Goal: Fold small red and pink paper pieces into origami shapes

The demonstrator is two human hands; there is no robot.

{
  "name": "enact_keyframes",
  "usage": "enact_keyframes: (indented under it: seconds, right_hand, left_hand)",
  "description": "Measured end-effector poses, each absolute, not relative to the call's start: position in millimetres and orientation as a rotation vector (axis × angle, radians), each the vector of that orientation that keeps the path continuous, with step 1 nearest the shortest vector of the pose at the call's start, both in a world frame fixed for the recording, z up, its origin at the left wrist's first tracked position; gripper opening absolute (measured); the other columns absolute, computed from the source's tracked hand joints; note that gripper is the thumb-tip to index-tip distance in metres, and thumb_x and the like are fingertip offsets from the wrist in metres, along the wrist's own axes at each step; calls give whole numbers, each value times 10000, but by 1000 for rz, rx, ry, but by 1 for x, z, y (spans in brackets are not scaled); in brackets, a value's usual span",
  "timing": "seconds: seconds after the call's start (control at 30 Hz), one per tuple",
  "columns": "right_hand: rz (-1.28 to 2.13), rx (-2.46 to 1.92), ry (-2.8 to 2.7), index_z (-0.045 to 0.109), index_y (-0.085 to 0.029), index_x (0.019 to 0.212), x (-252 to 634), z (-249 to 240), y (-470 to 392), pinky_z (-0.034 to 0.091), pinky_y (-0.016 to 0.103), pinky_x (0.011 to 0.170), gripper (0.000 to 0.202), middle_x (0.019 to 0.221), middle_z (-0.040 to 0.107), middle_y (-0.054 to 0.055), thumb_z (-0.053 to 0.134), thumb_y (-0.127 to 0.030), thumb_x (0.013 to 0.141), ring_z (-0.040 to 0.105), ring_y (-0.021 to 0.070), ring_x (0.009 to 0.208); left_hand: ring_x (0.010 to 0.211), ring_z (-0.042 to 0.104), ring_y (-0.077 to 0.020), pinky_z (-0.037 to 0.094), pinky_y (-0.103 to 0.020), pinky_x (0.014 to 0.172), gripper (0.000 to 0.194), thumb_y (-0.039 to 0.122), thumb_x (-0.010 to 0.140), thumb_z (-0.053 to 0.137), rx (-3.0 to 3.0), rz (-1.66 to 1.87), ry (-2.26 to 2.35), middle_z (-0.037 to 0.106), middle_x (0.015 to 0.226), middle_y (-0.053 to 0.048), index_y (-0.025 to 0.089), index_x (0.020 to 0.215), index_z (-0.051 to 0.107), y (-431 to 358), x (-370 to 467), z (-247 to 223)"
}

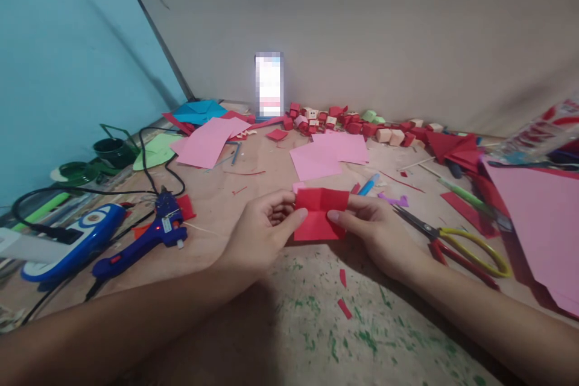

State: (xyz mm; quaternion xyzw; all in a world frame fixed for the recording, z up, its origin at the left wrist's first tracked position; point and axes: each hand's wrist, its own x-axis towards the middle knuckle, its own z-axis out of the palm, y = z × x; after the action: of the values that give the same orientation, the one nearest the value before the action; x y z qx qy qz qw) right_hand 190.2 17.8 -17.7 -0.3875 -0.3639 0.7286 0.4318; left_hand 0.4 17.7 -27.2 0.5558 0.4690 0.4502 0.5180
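Between my two hands is a small red paper square (320, 226) with creases crossing its middle. My left hand (266, 226) pinches its left side, thumb on the near face and fingers curled behind. On the right edge my right hand (373, 223) grips in the same way, its fingers partly hidden by the paper. Close to the right hand lie scissors (441, 235) with one yellow and one red handle, a light-blue pen (368, 184) and a purple scrap (393, 199). Two red paper snippets (344, 307) rest on the table below the square.
A blue glue gun (156, 232) and a blue-and-white power strip (76, 241) with cables lie at left. Pink paper sheets (316, 160) and several small folded paper cubes (353, 126) sit farther back. A lit phone (269, 84) leans on the wall. Pink paper (538, 223) covers the right side.
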Motion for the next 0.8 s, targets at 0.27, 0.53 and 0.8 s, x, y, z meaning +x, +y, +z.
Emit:
enact_keyframes:
  seconds: [0.27, 0.53, 0.8]
  right_hand:
    - [1744, -1091, -952, 794, -183, 830, 196, -21, 19, 530, 292, 641, 123, 711, 678, 16, 849, -261, 752, 614, 144, 629]
    - [1832, -1032, -889, 809, -178, 994, 195, -20, 19, 521, 253, 566, 243, 813, 742, 50, 846, -300, 788, 652, 137, 636]
    - [1854, -920, -875, 813, -180, 1025, 193, -19, 19, 560, 260, 676, 216, 900, 771, 76, 829, -230, 815, 690, 143, 730]
  left_hand:
    - [834, 682, -174, 526, -275, 766, 180, 251, 817, 721, 1247, 1114, 1068, 718, 857, -35, 135, 955, 719, 19, 0, -27]
    - [811, 678, -160, 533, -259, 747, 235, 273, 829, 729, 1155, 1110, 1040, 725, 866, -42, 122, 1007, 697, 19, 1, -23]
    - [787, 656, -140, 517, -239, 724, 230, 280, 839, 749, 1186, 1110, 1040, 693, 834, -26, 127, 989, 665, 19, 0, -26]
